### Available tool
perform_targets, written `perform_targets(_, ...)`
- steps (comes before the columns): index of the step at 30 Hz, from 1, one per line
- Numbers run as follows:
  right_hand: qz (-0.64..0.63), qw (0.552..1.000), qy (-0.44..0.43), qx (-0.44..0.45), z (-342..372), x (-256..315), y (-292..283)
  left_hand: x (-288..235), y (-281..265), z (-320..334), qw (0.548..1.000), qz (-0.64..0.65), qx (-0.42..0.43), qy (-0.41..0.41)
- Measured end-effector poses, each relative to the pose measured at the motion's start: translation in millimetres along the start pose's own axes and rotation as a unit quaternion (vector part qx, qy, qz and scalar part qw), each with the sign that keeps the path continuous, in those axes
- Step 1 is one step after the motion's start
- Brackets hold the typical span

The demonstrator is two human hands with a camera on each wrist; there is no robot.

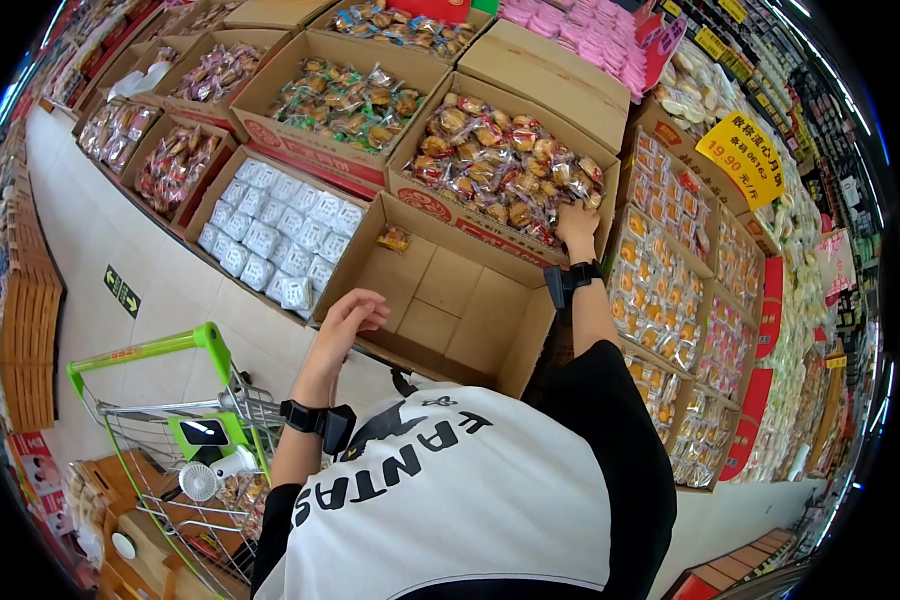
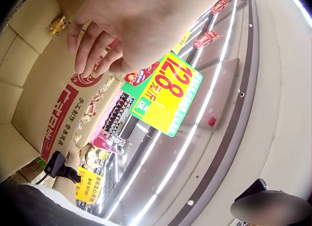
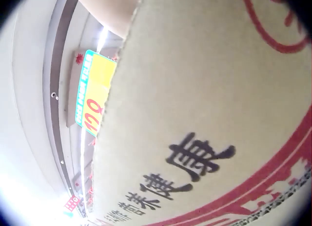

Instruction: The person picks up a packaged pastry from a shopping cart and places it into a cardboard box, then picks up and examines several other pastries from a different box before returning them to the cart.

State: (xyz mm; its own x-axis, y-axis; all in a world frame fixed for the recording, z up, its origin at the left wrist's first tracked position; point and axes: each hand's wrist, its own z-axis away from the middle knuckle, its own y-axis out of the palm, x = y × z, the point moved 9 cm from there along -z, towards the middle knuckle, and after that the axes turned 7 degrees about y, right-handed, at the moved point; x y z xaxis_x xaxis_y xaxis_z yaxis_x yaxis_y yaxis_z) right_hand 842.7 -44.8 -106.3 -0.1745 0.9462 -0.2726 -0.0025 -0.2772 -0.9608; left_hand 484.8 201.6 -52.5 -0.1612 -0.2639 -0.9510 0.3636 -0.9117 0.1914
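In the head view the right hand point(image 1: 577, 228) reaches over the front edge of a carton of wrapped pastries point(image 1: 510, 150), at its right corner, fingers among the packets; whether it grips one cannot be told. The carton's printed wall point(image 3: 195, 113) hides most of that hand in the right wrist view. The left hand point(image 1: 358, 315) hovers at the near left edge of a carton point(image 1: 480, 345) that holds one small orange packet point(image 1: 394, 238). In the left wrist view the left hand point(image 2: 122, 35) holds nothing, its fingers loosely bent.
White wrapped packets point(image 1: 280, 225) fill a carton on the left. Orange-centred packets point(image 1: 655, 290) stand in boxes on the right beside a yellow price sign point(image 1: 740, 160). A green-handled shopping cart point(image 1: 210, 350) is at the lower left, holding a small fan point(image 1: 199, 481).
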Motion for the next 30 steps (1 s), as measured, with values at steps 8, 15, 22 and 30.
perform_targets(8, 0.007, 1.000, -0.023, -0.011, 2, 3, -10, -1, -5, 5, 1.000, -0.002, -0.016, 0.012)
perform_targets(15, -0.103, 0.994, -0.009, 0.020, 18, -13, -42, -1, -6, 7, 1.000, -0.008, -0.005, 0.015)
perform_targets(22, -0.396, 0.871, -0.146, -0.251, 64, -19, -145, -3, -4, 9, 1.000, -0.009, -0.005, 0.023)
perform_targets(30, -0.756, 0.617, -0.206, 0.076, 111, 51, -182, -28, -7, 17, 0.997, -0.004, -0.023, 0.076)
